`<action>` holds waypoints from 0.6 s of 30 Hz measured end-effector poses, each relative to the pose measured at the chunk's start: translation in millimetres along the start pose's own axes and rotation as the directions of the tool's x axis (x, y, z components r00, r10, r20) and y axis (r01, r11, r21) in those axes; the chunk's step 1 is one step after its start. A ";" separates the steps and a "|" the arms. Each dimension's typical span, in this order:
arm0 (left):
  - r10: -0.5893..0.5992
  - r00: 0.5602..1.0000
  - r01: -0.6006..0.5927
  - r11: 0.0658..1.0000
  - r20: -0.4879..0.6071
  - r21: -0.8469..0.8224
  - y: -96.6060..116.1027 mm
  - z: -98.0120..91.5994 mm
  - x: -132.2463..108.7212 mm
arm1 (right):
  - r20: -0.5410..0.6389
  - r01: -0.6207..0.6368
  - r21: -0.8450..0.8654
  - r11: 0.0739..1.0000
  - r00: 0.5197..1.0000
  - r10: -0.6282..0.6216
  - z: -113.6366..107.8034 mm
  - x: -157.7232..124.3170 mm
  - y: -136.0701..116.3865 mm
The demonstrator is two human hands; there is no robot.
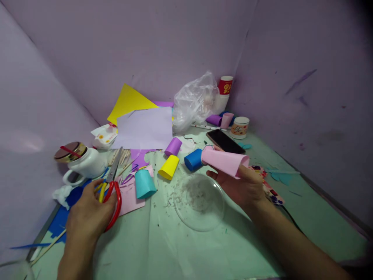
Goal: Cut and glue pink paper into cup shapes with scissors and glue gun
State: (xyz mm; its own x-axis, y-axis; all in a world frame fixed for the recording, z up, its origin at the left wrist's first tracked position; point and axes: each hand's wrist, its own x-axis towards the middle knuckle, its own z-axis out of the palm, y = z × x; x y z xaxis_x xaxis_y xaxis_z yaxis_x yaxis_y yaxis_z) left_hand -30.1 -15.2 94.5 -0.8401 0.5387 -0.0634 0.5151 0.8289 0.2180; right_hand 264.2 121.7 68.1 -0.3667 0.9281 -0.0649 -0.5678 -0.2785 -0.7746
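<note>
Left hand (91, 212): wrapped around the scissors (114, 171) at the handle end, blades pointing away from the person; right hand (246, 187): gripping the pink tube (223, 161), one digit inside its near end; the pink tube is held above the table (171, 252), near the blue tube (192, 160); the clear plate (211, 218) lies between both hands; the yellow tube (169, 168) lies left of the blue tube.

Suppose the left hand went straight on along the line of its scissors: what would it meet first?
Most likely the lavender paper sheet, since the scissors in the left hand point towards its left part. Depth is unclear, so the wooden sticks beside them might be brushed first.
</note>
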 end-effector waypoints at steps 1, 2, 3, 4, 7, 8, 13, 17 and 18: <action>-0.005 1.000 0.004 1.000 -0.018 -0.024 1.6 -0.1 -1.8 | 0.003 -0.003 -0.001 1.000 1.000 0.003 -0.4 -0.1 0.6; -0.010 0.999 0.008 0.999 -0.036 -0.050 3.0 -0.3 -3.5 | 0.007 -0.006 -0.003 1.000 1.000 0.006 -0.6 -0.2 1.0; -0.016 0.998 0.012 0.997 -0.052 -0.075 4.3 -0.7 -5.0 | 0.009 -0.006 -0.004 1.000 1.000 0.007 -0.7 -0.3 1.2; -0.023 0.997 0.016 0.995 -0.069 -0.101 5.5 -1.2 -6.4 | 0.008 -0.004 -0.005 1.000 1.000 0.004 -0.7 -0.3 1.1; -0.048 0.993 0.028 0.984 -0.111 -0.178 8.3 -3.1 -9.7 | -0.004 0.011 -0.004 1.000 1.000 -0.011 -0.3 0.0 0.0; -0.055 0.991 0.030 0.979 -0.120 -0.202 9.0 -3.6 -10.6 | -0.007 0.013 -0.002 1.000 1.000 -0.013 -0.2 0.3 -0.3; -0.071 0.988 0.027 0.952 -0.134 -0.305 10.0 -2.1 -12.8 | -0.005 -0.008 0.004 1.000 1.000 0.008 -0.6 1.4 2.0; -0.054 0.989 0.001 0.938 -0.141 -0.348 8.3 3.5 -11.8 | 0.012 -0.001 -0.026 1.000 1.000 0.002 -0.6 -0.4 5.5; -0.046 0.989 -0.007 0.936 -0.143 -0.352 7.9 5.1 -11.6 | 0.015 0.003 -0.029 1.000 1.000 -0.003 -0.6 -0.9 5.9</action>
State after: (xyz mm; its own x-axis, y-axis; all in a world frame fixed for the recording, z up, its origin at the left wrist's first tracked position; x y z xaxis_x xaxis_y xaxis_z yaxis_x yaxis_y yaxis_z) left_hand -15.5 -14.1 92.0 -0.8787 0.4727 0.0665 0.4282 0.7190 0.5474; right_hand 261.6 119.3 63.2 -0.3761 0.9250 -0.0535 -0.5474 -0.2684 -0.7927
